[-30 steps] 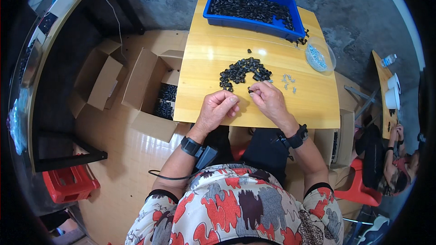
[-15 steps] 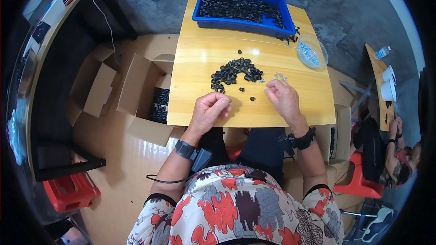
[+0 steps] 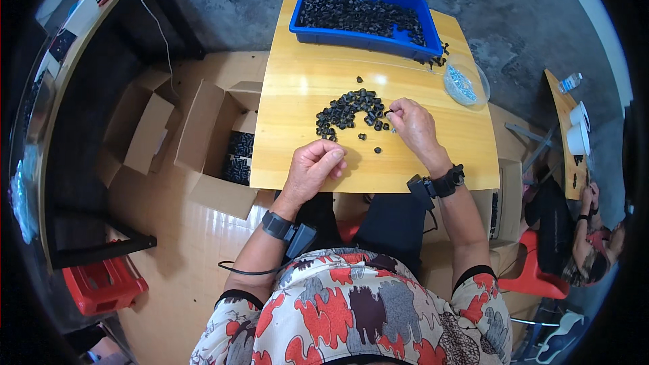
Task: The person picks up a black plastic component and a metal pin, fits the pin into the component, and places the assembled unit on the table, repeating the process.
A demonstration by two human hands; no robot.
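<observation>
Evidently, in the head view, two hands are showing over one table [image 3: 291,105]: the left hand [image 3: 318,164] with curled fingers, contents hidden, the right hand [image 3: 413,124] half-closed at the edge of one pile of black caps [image 3: 346,109], its grip unclear. Two loose caps [image 3: 378,150] are lying between them. One blue tray [image 3: 351,42] and one clear bowl [image 3: 482,88] are edging bare wood beyond the pile.

Single head view, left fisheye — worn on the person, aimed steeply down over the patterned shirt [image 3: 368,311] at the table [image 3: 439,169]. Close range: left hand [image 3: 318,165] and right hand [image 3: 411,125] mid-frame. Very wide — side desk [image 3: 94,115] bowed, co-worker [image 3: 588,250] at right rim, corners black.
</observation>
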